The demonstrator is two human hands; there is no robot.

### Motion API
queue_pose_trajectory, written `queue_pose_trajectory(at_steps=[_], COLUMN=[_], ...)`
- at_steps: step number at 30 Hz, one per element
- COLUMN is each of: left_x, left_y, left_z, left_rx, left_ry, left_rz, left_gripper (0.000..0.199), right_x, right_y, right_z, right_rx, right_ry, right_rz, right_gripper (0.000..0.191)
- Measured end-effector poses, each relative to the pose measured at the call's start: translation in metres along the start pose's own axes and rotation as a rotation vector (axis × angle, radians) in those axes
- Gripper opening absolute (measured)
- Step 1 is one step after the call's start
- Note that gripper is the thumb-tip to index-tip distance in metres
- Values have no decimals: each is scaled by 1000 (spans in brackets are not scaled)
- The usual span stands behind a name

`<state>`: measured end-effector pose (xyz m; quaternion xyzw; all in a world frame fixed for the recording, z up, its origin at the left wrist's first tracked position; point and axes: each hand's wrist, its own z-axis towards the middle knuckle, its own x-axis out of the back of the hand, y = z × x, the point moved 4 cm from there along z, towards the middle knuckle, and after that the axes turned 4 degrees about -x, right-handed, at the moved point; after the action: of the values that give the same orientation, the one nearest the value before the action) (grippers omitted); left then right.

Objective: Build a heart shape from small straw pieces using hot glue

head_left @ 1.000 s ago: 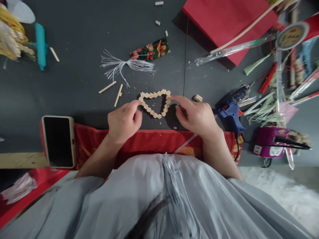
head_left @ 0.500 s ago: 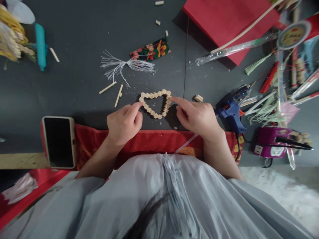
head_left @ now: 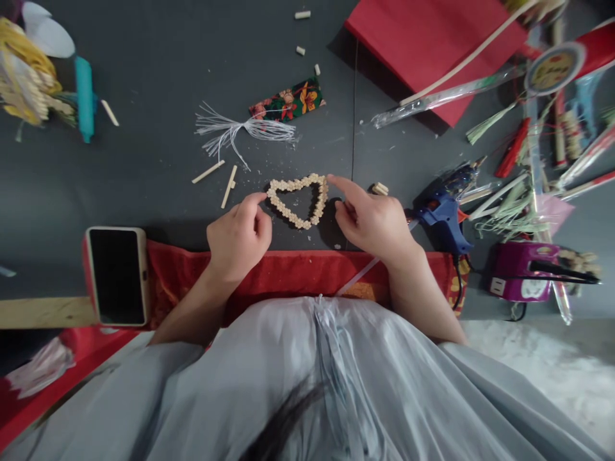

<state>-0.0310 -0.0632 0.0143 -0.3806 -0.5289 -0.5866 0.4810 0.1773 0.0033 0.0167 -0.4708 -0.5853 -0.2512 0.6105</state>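
A pale, heart-shaped loop [head_left: 283, 212] of small flower-like pieces lies on the dark table in front of me. My left hand [head_left: 239, 230] reaches its upper left corner with an outstretched index finger, the fingertip against the edge. The other fingers are curled under. On the opposite side, my right hand [head_left: 372, 221] points its index finger at the upper right corner, close against it. The thumb is apart from that finger. Neither hand grips the loop. Short pale sticks [head_left: 379, 189] lie just beyond my right hand. Two more pale sticks [head_left: 229, 187] are left of the loop.
Beyond the loop lie a white wire bundle [head_left: 245, 128] and a floral cloth strip [head_left: 288, 102]. At right are a blue glue gun [head_left: 444, 218], a purple power block [head_left: 521, 272] and a red bag [head_left: 432, 45]. A phone [head_left: 118, 275] lies at left.
Both hands have shifted slightly left in the view, the index fingers still at the loop's upper corners. The loop looks nearly the same; the camera view has moved a little.
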Motion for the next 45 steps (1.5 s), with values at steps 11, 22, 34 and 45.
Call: queue_pose_trajectory(at_steps=[11,22,34,45], left_x=[-2,-2,0,0], left_y=[-1,0,-1,2], left_z=[-1,0,2,4], left_rx=[-1,-24,47,17], left_ry=[-18,14,-71,-111], left_rz=[-5,-11,-83,-80], left_gripper=[33,33,36,45], right_x=[-1,-1,0,-1], right_y=[1,1,1,-3], right_z=[0,0,-1,2], right_rx=[23,19,26,16], right_ry=[-13,-6,26,-11], right_rz=[78,75,51,56], right_gripper=[52,54,51,54])
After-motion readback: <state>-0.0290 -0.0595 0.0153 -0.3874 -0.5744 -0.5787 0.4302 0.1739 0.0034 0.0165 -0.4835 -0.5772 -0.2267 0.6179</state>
